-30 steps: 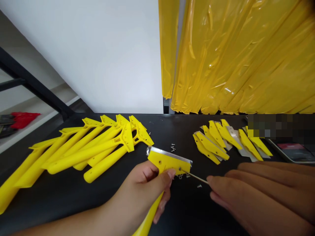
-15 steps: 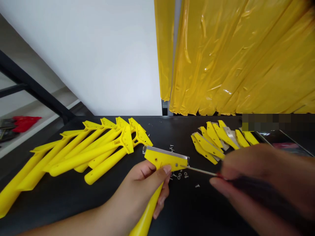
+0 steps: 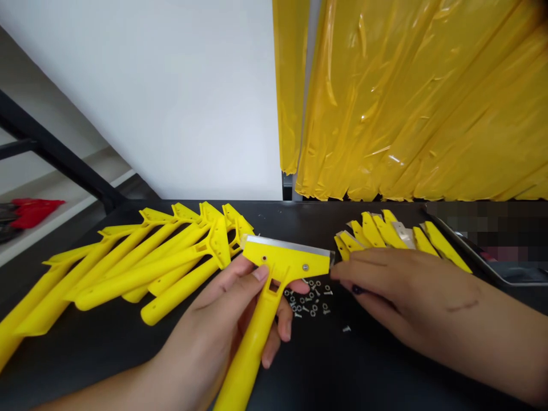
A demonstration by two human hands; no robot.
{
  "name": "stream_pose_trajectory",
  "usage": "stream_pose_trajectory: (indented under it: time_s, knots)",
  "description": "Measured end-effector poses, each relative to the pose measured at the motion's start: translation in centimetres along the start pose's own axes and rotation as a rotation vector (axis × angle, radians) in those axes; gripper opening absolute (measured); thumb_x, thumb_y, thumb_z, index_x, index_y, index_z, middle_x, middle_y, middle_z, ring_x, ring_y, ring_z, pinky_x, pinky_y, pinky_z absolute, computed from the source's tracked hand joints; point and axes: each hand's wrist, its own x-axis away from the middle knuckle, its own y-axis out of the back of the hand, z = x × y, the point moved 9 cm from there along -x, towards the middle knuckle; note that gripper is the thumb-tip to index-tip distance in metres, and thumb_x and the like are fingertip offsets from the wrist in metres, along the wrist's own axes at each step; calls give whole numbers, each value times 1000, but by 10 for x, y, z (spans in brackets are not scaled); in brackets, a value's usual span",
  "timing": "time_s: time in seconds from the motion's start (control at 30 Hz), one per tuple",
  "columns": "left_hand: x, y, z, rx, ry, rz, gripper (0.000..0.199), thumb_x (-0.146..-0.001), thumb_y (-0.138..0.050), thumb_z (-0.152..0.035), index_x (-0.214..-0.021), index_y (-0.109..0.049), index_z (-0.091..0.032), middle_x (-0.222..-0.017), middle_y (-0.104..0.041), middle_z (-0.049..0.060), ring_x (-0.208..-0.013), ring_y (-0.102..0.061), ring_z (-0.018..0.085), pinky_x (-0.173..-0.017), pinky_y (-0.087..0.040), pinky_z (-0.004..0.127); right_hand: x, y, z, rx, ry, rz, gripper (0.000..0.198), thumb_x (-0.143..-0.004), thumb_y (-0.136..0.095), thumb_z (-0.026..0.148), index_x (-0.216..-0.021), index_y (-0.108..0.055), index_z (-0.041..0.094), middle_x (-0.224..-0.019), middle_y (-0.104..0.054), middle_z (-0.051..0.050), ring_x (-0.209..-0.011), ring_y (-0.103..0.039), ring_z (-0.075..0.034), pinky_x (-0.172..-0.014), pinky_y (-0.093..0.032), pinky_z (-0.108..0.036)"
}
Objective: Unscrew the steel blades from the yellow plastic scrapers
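Observation:
My left hand is closed around a yellow scraper, thumb near the empty left hole of its head. A metal blade edge runs along the top of the head, and a screw sits in the right hole. My right hand is closed, palm down, its fingertips at the right end of the scraper head. A dark end of the screwdriver peeks out between its fingers; the rest is hidden. Small screws and nuts lie scattered behind the scraper, with one screw apart from them.
Several yellow scraper handles lie in an overlapping row on the black table at left. Yellow head plates with metal blades lie at right, beside a dark flat object. Yellow plastic sheeting hangs behind.
The screwdriver shaft has come away from the scraper's right screw. My right hand has moved left and turned palm down at the scraper's end. The scraper head has shifted slightly left and up.

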Motion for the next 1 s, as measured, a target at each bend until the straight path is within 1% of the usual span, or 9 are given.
stream_pose_trajectory:
  time_s: [0.13,0.33,0.43,0.57,0.63,0.7,0.8,0.9,1.0]
  knots:
    - [1,0,0,-11,21,-2,24,-105,-55,-38,-105,-65,-16,-70,-72,7,-51,-57,14,-48,-46,20,3,-21,-1,34,72,106,27,-90,-56,6,-101,-71,26,-94,-73,-2,-79,-72,-22,-70,-52,-33]
    - [0,1,6,-12,48,4,25,-104,-59,-39,-102,-67,-15,-66,-71,6,-51,-58,14,-46,-46,18,-2,-32,-3,47,117,95,28,-85,-54,4,-97,-72,22,-88,-73,-4,-74,-71,-25,-64,-48,-36]
    - [1,-4,7,-28,55,63,26,-105,-58,-36,-102,-72,-14,-78,-77,9,-48,-57,11,-44,-47,17,-5,-34,-3,38,133,79,23,-84,-56,5,-91,-72,20,-81,-70,-5,-69,-68,-26,-60,-44,-36]
    - [2,-15,10,-13,88,151,22,-101,-68,-37,-102,-75,-16,-64,-73,5,-47,-57,11,-42,-45,15,-7,-30,-6,-30,77,94,18,-83,-63,8,-94,-71,20,-86,-71,-3,-74,-69,-23,-65,-47,-34]
    - [5,-19,14,-34,126,182,25,-96,-75,-42,-98,-76,-17,-64,-73,5,-49,-59,11,-43,-46,15,-7,-25,-9,-190,-31,104,13,-92,-63,15,-97,-72,22,-88,-73,0,-77,-69,-19,-67,-49,-31]
    - [10,-23,20,-86,179,224,32,-92,-78,-49,-97,-77,-17,-68,-74,5,-51,-59,11,-45,-46,15,-4,-27,-14,-521,-226,149,12,-99,-64,29,-94,-73,24,-86,-73,2,-76,-67,-15,-66,-49,-26]
    - [19,-25,27,-177,218,269,37,-92,-78,-54,-102,-80,-18,-70,-71,3,-56,-58,9,-48,-44,13,6,-43,-9,-1079,-510,264,21,-92,-78,43,-88,-75,23,-83,-74,3,-74,-65,-13,-65,-49,-22]
    - [22,-23,26,-199,190,276,34,-96,-75,-52,-108,-82,-21,-75,-71,2,-60,-57,8,-50,-43,13,10,-48,3,-1375,-585,318,28,-84,-87,46,-88,-75,21,-84,-76,1,-73,-67,-14,-67,-50,-23]
    - [21,-23,22,-194,159,294,36,-96,-74,-52,-112,-80,-20,-89,-76,7,-64,-61,11,-51,-46,16,9,-43,2,-1399,-565,295,33,-86,-83,51,-93,-78,19,-81,-75,-2,-70,-67,-15,-65,-51,-25]
